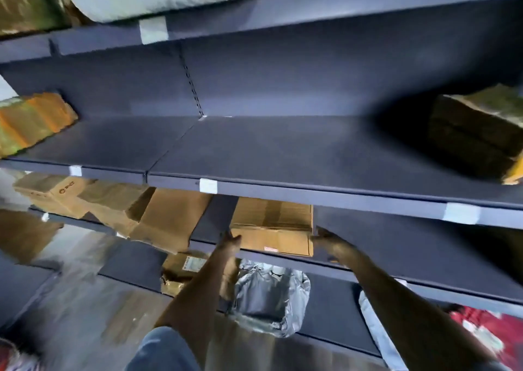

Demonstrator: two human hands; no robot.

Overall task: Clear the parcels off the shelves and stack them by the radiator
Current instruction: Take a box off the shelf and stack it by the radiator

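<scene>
Both hands on a cardboard parcel (273, 230) on the lower shelf (396, 240): left hand (230, 241) flat against its left end, right hand (328, 241) against its right end, fingers straight. More parcels (113, 206) further left, same shelf.

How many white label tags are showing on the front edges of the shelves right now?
5. One on the top shelf edge; three on the middle shelf edge, at left, centre and right; one small tag on the lower shelf edge, far left. Blur may hide more.
</scene>
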